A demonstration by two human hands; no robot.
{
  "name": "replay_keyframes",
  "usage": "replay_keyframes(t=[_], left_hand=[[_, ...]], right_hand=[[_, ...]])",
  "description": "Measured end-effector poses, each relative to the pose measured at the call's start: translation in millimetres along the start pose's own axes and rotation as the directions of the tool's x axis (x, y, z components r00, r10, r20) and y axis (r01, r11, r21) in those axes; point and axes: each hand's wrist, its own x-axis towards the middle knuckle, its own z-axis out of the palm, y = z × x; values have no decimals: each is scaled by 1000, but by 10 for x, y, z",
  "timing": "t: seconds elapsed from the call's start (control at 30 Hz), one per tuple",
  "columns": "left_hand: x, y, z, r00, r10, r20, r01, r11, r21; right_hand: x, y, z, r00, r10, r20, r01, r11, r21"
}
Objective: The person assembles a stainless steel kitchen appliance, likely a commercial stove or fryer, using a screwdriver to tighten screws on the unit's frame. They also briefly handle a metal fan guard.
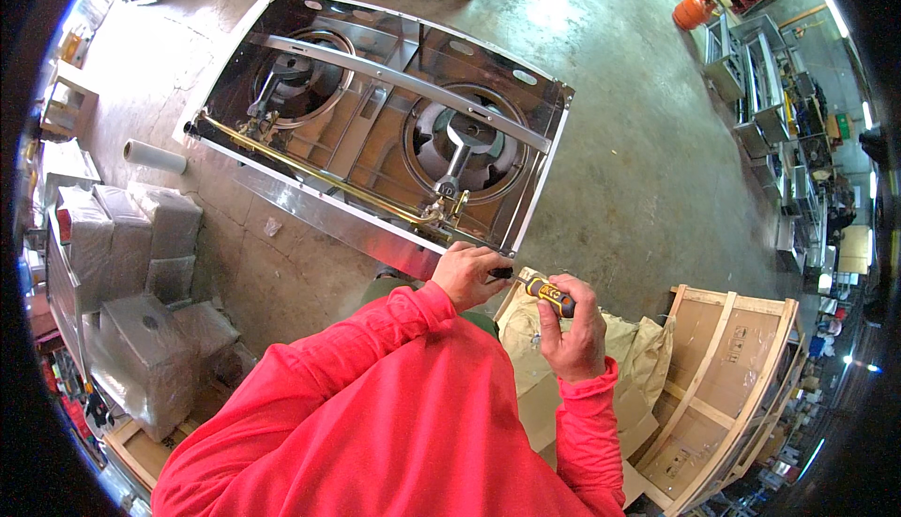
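Observation:
In front of me is a stainless steel two-burner gas stove (pixel 371 118), its top off and its inside showing. A brass gas pipe (pixel 310 175) runs along its near side, with a burner arm (pixel 457 162) reaching into the right-hand ring. At the near right corner, my left hand (pixel 466 275) has its fingers closed at a small black part (pixel 501 273). My right hand (pixel 574 339) grips a yellow-and-black screwdriver (pixel 551 296) by the handle, pointing left toward that part. The screwdriver's tip is hard to make out beside the left fingers.
Wrapped boxes (pixel 150 311) are stacked at the left, near a white roll (pixel 155 156) on the concrete floor. A wooden crate (pixel 718 386) and brown packing paper (pixel 610 353) lie at lower right. An orange gas cylinder (pixel 694 12) stands far right, beside metal frames (pixel 751 76).

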Motion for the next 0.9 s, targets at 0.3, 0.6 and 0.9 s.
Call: replay_keyframes(t=[0.3,0.6,0.9], left_hand=[[66,-9,-36,1000,7,3,-7,999,41],[84,17,-60,1000,-10,17,10,999,38],[66,5,-50,1000,-14,15,13,998,57]], right_hand=[[37,41,23,1000,-16,-4,16,1000,-4],[53,42,38,1000,-13,-10,13,1000,2],[24,25,30,1000,28,-11,-28,1000,2]])
